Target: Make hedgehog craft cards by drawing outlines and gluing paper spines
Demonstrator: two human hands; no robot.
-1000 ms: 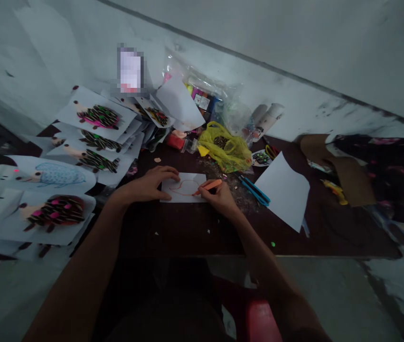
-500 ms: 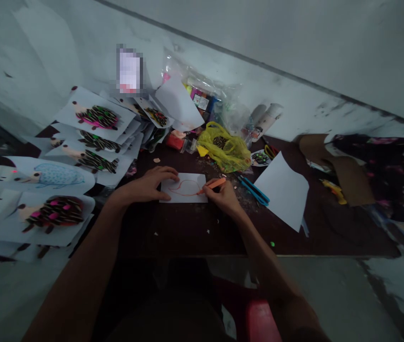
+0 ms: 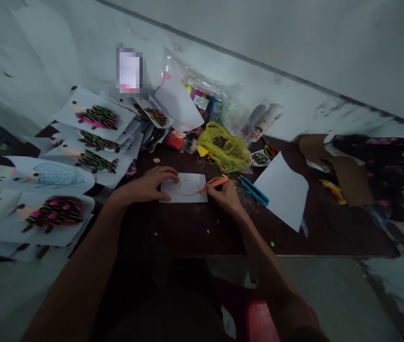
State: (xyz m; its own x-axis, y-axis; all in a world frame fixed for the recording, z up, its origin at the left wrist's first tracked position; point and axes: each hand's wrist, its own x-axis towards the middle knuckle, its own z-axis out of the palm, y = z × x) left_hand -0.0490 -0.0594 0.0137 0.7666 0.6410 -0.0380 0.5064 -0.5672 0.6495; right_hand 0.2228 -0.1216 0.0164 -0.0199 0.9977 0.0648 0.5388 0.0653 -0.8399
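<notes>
A small white sheet of paper (image 3: 187, 198) lies on the dark table in front of me, with a curved orange outline drawn on it. My left hand (image 3: 152, 185) rests over the sheet's left edge, fingers spread and pressing it flat. In my right hand (image 3: 225, 194) is an orange marker (image 3: 219, 182), gripped between thumb and fingers, its tip at the right side of the outline. Just right of that hand lies a blue-handled tool (image 3: 255, 189), perhaps a cutter or scissors, partly beside a larger white sheet (image 3: 283, 190).
Stacked papers with hedgehog pictures (image 3: 97, 116) fill the left side. A yellow plastic bag (image 3: 228, 152) sits behind the small sheet, with clear packaging (image 3: 223, 102) against the wall. Brown cardboard (image 3: 353, 178) and dark floral cloth (image 3: 394, 175) lie at the right.
My right hand and the marker have shifted slightly right, towards the sheet's right edge. The orange line reaches a little farther there. My left hand stays in place.
</notes>
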